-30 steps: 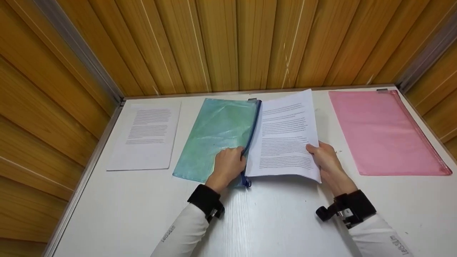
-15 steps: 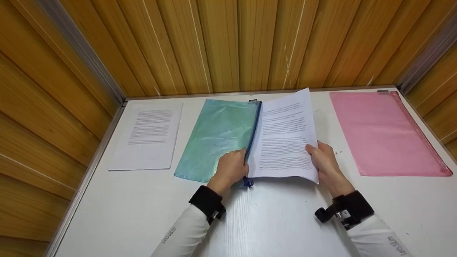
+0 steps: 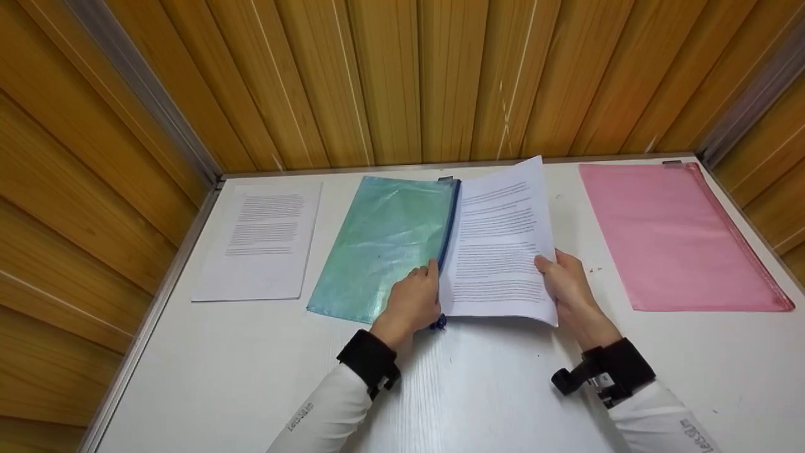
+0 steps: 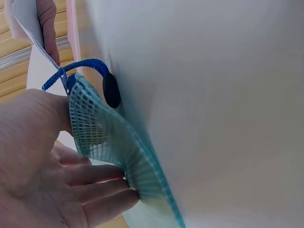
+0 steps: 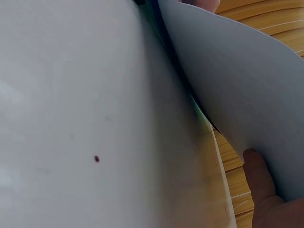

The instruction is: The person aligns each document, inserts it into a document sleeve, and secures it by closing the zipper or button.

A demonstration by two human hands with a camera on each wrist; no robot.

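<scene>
Green mesh pouch [image 3: 383, 242] lies mid-bench, its blue-zippered right edge held up by the left hand [image 3: 412, 302], whose fingers have shifted to pinch the mesh lip. The right hand [image 3: 566, 283] grips the printed sheets [image 3: 500, 245], which have slid slightly further left into the opening; insertion looks under way.

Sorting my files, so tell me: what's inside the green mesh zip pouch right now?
The left edge of a printed paper stack sits in the green mesh zip pouch's open side. How deep it goes, or anything else inside, is hidden by the mesh.
</scene>
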